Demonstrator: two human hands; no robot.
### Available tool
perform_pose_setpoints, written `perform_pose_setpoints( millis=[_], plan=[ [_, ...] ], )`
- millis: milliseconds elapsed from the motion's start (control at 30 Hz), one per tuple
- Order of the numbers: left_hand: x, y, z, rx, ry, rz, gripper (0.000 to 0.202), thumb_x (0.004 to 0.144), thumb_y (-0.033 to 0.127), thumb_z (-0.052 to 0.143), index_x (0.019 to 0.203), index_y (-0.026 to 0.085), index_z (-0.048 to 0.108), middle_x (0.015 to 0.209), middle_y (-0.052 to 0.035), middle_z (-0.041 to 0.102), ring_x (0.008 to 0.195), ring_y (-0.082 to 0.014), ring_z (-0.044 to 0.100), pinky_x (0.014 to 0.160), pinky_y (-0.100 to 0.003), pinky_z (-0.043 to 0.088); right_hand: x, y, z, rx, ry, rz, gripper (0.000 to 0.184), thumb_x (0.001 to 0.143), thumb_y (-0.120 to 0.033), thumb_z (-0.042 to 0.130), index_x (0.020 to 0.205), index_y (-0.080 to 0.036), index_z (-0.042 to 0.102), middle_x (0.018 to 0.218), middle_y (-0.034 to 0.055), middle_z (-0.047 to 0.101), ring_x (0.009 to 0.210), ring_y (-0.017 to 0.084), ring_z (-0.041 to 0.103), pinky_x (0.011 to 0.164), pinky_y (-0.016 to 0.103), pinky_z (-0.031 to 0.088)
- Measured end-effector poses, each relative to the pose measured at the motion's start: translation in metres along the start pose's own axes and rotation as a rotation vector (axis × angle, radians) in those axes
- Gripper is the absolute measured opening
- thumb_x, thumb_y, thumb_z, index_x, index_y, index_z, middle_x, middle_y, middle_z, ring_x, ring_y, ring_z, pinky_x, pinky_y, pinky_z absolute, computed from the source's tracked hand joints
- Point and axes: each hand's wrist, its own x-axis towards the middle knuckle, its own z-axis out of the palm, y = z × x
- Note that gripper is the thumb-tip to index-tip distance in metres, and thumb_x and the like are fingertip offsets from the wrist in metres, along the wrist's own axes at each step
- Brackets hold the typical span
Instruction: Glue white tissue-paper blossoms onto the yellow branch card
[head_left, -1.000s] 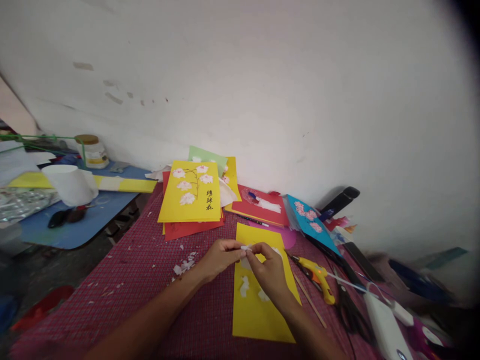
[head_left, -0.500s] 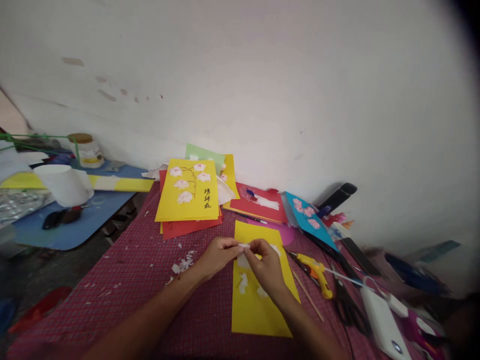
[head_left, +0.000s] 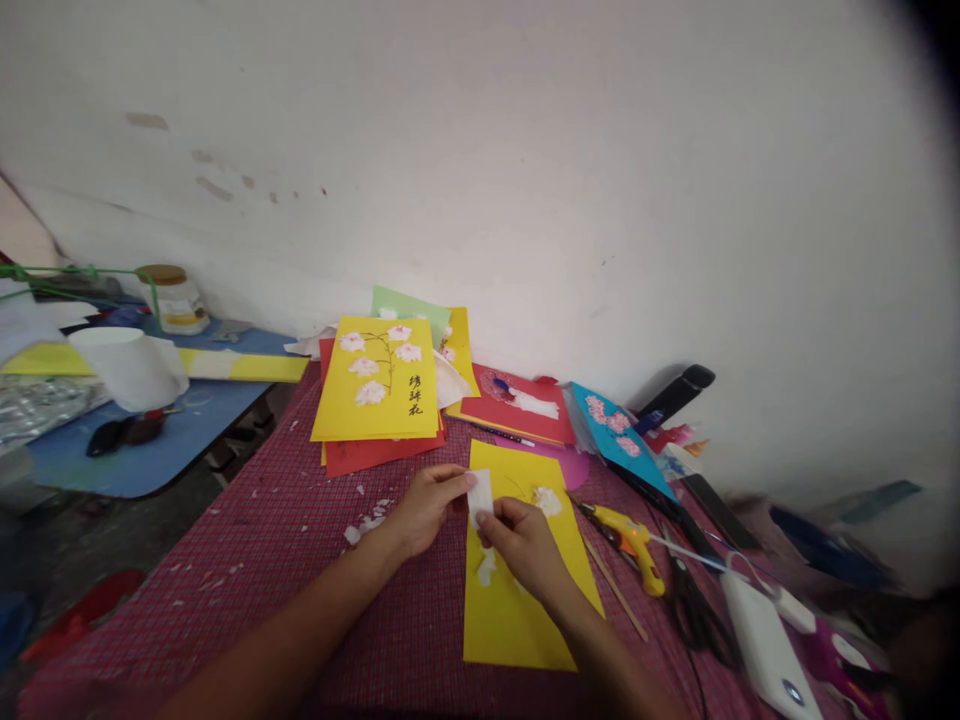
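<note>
A small white strip of tissue paper (head_left: 480,494) is stretched between my two hands, above a yellow sheet of card (head_left: 517,635). My left hand (head_left: 431,508) pinches its upper left edge between thumb and fingers. With thumb and forefinger, my right hand (head_left: 521,538) grips the strip's lower end. White paper petals are on the card: a ruffled white flower (head_left: 547,501) near its upper right and a loose white piece (head_left: 486,568) under my right hand. Part of the card is hidden by that hand.
White paper scraps (head_left: 366,524) lie left of the card on the checked red tablecloth (head_left: 255,560). To the right are a yellow glue gun (head_left: 626,535), a wooden stick (head_left: 616,590), scissors (head_left: 694,610) and a white power bank (head_left: 769,640). Behind stands a finished yellow flower card (head_left: 356,415).
The white paper, earlier a narrow edge between my fingertips, now shows its flat face. My right hand has moved down along it, uncovering the flower at the card's upper right.
</note>
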Motion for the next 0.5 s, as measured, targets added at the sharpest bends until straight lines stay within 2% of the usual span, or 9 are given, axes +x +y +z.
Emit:
perform_pose_setpoints(
  millis=[233,500],
  plan=[
    [-0.0008,0.0006,0.0008,-0.034,0.025,-0.069,0.029,0.068,0.036,0.083,0.082,0.014,0.07,0.075,-0.0026,0.068,0.066,-0.014,0.063,0.062,-0.026,0.049,-0.0072,0.0008,-0.0022,-0.008,-0.027,0.034,0.028,0.087,-0.036,0.058,0.067,-0.018,0.062,0.063,0.0005,0.062,0.059,0.015,0.055,0.057,0.025,0.041],
    [-0.0018,0.0016,0.0034,0.06,0.026,-0.045,0.031,0.068,0.039,0.082,0.08,0.013,0.071,0.074,-0.0025,0.067,0.064,-0.013,0.061,0.059,-0.024,0.048,-0.0101,-0.0004,-0.0065,-0.026,-0.106,0.051,0.03,0.088,-0.037,0.057,0.068,-0.017,0.066,0.062,0.0006,0.063,0.059,0.014,0.057,0.058,0.024,0.042]
  ],
)
